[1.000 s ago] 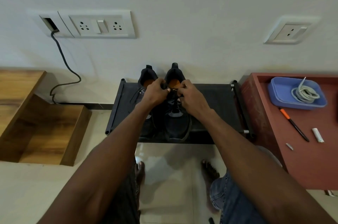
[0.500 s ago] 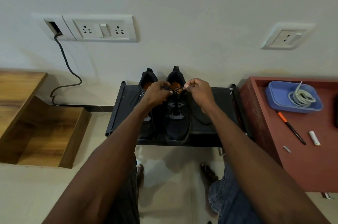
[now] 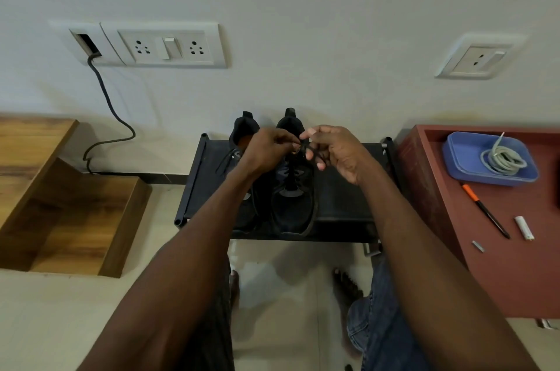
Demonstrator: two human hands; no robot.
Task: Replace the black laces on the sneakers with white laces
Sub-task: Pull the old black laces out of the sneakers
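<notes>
While pinched, black lace (image 3: 303, 148) between hands (image 3: 266, 152).

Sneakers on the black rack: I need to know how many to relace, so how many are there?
2. The left sneaker is partly hidden behind the left hand; the right sneaker stands beside it, under the right hand. No others show.

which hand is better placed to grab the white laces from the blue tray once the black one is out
Right, most likely. The white laces lie coiled in the blue tray on the red table, on the right hand side. The left hand would have to cross over the sneakers.
</notes>
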